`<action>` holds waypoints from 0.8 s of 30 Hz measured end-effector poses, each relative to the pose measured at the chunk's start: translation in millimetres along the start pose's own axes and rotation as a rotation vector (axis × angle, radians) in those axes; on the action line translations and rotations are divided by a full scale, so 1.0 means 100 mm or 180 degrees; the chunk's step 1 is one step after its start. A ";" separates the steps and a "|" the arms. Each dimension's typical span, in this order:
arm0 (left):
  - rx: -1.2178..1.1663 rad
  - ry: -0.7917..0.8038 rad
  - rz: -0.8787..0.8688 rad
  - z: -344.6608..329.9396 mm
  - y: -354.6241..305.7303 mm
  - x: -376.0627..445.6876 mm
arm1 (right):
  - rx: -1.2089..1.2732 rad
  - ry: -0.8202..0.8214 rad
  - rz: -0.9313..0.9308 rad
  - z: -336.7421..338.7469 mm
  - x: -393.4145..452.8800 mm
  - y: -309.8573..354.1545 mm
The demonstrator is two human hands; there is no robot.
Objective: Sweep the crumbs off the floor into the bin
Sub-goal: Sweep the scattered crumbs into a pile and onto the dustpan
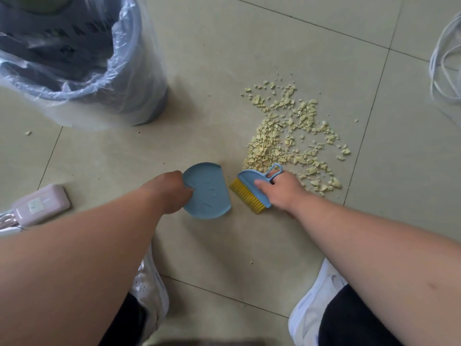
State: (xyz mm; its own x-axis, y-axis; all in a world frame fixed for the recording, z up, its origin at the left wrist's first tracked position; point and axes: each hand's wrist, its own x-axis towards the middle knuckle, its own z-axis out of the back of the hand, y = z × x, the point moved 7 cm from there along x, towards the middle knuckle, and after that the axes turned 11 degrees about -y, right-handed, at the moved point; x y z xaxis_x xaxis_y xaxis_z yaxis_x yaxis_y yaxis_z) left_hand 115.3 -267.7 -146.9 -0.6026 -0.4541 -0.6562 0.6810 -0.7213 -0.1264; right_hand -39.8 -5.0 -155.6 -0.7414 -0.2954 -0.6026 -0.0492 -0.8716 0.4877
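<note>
Pale beige floor tiles carry, from left to right, a pinkish power strip at 9 o'clock, a dark bin lined with clear plastic at 10 o'clock, and a white cable at 2 o'clock. Near the centre the left hand grips the rim of a blue dustpan with curled fingers, and just beside it the right hand holds a blue brush with yellow bristles, one finger through its loop. Yellowish crumbs lie scattered at 1 o'clock, beyond the brush, well apart from the bin.
</note>
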 end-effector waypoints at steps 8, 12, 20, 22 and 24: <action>0.0069 -0.0214 -0.0009 0.06 -0.19 0.07 | 0.0355 -0.0312 -0.0104 0.50 0.28 0.10; 0.0042 -0.0141 -0.0115 0.04 -0.27 0.03 | 0.0061 0.0630 0.0126 0.39 0.09 -0.01; 0.0075 0.0325 -0.0077 -0.20 -0.36 -0.14 | -0.1004 0.0913 0.0566 0.17 -0.10 -0.29; 0.0070 0.0264 -0.0062 -0.21 -0.37 -0.13 | -0.1013 0.0655 0.0609 0.27 0.00 -0.24; 0.0058 0.0236 -0.0087 -0.20 -0.37 -0.10 | -0.0860 0.0290 0.0612 0.43 0.12 -0.16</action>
State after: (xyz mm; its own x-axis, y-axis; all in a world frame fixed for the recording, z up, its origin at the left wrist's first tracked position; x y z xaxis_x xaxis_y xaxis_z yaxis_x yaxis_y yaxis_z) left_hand 105.0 -225.7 -150.5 -0.5881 -0.3945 -0.7061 0.6566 -0.7426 -0.1320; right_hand -77.0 22.1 -143.4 -0.6564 -0.4874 -0.5759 0.2737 -0.8652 0.4202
